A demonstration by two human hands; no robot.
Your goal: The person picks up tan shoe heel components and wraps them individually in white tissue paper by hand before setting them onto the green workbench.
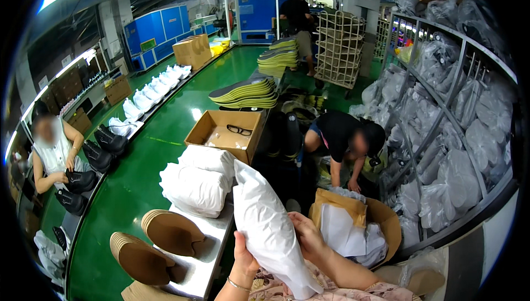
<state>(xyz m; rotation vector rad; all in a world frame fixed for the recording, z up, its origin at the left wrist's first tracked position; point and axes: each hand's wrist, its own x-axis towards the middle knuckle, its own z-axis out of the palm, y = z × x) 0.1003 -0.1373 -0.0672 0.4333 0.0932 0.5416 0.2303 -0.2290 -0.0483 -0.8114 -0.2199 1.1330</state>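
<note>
Upright in front of me is a long white paper bundle (268,226), creased and tapering toward its lower end. My left hand (245,257) grips its left edge, thumb showing and the other fingers hidden behind the paper. Along the opposite edge my right hand (309,238) is closed with bent fingers. What the paper wraps, if anything, is hidden. More white paper bundles (199,185) lie piled on the metal bench just beyond my left hand. Two nested stacks of curved brown cardboard pieces (171,232) stand on the bench to the left.
An open cardboard box (221,135) holding dark-framed glasses stands beyond the bundles, with stacked insoles (245,92) behind it. To the right, a person (345,135) bends near a carton of paper (383,229). A metal rack (436,119) holds plastic bags. Another person at left handles black shoes (80,180).
</note>
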